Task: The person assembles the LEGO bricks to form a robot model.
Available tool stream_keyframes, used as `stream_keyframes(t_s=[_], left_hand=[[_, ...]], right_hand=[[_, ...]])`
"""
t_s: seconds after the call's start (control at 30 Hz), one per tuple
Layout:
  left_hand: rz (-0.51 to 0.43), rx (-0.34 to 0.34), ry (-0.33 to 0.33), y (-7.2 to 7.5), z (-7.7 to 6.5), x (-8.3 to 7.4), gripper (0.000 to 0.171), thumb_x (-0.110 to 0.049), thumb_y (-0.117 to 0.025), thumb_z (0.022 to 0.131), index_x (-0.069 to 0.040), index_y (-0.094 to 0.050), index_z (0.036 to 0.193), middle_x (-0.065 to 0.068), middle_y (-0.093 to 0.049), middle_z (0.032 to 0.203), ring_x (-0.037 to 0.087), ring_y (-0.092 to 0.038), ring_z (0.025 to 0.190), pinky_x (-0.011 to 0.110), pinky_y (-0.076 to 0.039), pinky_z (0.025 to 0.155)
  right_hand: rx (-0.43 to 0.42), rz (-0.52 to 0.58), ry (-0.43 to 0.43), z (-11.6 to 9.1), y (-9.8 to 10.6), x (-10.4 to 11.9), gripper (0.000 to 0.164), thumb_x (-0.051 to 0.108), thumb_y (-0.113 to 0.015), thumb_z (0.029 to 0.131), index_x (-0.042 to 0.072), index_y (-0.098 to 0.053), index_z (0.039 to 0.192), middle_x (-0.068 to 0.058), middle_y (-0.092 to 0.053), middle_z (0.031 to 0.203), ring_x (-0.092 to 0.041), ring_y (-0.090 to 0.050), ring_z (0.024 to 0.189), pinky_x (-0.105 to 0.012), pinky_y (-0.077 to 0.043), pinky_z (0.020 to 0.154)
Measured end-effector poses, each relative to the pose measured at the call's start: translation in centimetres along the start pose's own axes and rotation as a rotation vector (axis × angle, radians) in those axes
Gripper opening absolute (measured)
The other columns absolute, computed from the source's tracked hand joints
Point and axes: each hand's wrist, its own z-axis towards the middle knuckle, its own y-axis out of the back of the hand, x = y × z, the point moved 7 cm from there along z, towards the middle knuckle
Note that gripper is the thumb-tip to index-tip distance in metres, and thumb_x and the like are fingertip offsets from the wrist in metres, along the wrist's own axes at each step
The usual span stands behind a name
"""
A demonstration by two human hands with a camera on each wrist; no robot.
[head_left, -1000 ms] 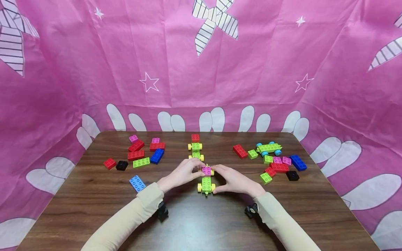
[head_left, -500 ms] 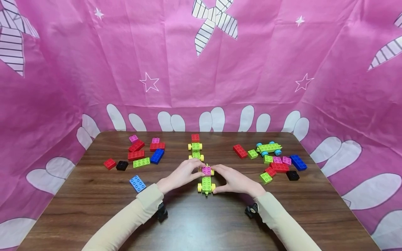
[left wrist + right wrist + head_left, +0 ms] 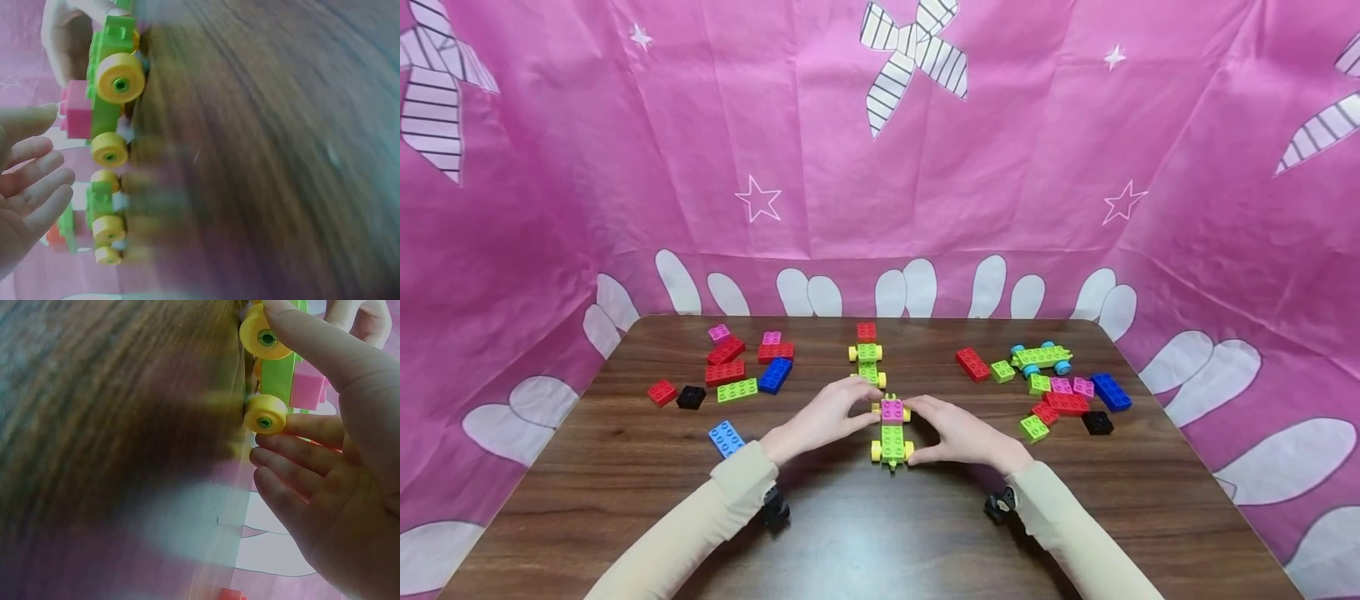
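A brown, apparently wooden table [image 3: 880, 542] carries yellow-wheeled cars [image 3: 892, 442], a blue-wheeled car [image 3: 1042, 357] and bricks [image 3: 726, 372] of several colours.

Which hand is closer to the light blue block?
Left. The left hand is right of the light blue block; the right hand is farther right, beside the nearest green car.

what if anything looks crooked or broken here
Nothing stands out. The pink brick sits squarely on the nearest green car, whose yellow wheels look intact; the loose bricks lie at assorted angles, but none looks broken.
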Motion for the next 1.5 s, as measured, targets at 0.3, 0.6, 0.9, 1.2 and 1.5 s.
stream_keyframes(t_s=[0.3,0.6,0.9,1.2,1.5], left_hand=[[0.078,-0.079,0.035,3.7,-3.5,2.3,0.034,-0.022,-0.073,0.081,-0.008,-0.065,0.112,0.004,-0.066,0.106,0.016,-0.063,0.099,0.033,-0.054,0.086],[0.133,-0.115,0.140,6.5,-7.1,6.5,0.036,-0.018,-0.075,0.078,-0.002,-0.065,0.109,0.009,-0.066,0.104,0.023,-0.065,0.095,0.039,-0.055,0.081],[0.240,-0.111,0.241,8.9,-9.7,10.4,0.033,-0.016,-0.077,0.075,0.001,-0.067,0.102,0.014,-0.067,0.096,0.027,-0.063,0.088,0.044,-0.054,0.079],[0.304,-0.075,0.326,9.7,-10.8,12.6,0.036,-0.019,-0.076,0.077,0.003,-0.067,0.103,0.017,-0.066,0.098,0.028,-0.062,0.089,0.048,-0.052,0.082],[0.310,-0.030,0.336,9.6,-10.5,12.7,0.025,-0.020,-0.074,0.079,-0.002,-0.071,0.096,0.013,-0.067,0.096,0.026,-0.062,0.087,0.046,-0.053,0.080]], right_hand=[[0.026,-0.017,-0.015,0.3,-0.1,0.2,0.085,0.062,-0.068,0.072,0.019,-0.040,0.140,0.003,-0.046,0.141,-0.013,-0.045,0.129,-0.039,-0.041,0.107],[0.034,-0.026,-0.023,0.5,0.0,0.1,0.086,0.063,-0.067,0.073,0.019,-0.039,0.141,0.003,-0.046,0.141,-0.013,-0.044,0.129,-0.038,-0.040,0.108],[0.033,-0.027,-0.025,0.4,0.1,0.1,0.085,0.060,-0.069,0.072,0.018,-0.040,0.141,0.003,-0.047,0.140,-0.013,-0.045,0.129,-0.038,-0.040,0.108],[0.029,-0.019,-0.025,0.2,0.1,0.1,0.086,0.059,-0.069,0.073,0.016,-0.040,0.141,0.001,-0.046,0.141,-0.015,-0.045,0.129,-0.039,-0.040,0.108],[0.034,-0.016,-0.034,0.1,0.0,-0.1,0.087,0.061,-0.068,0.073,0.016,-0.039,0.141,0.001,-0.046,0.141,-0.015,-0.044,0.130,-0.039,-0.039,0.109]])
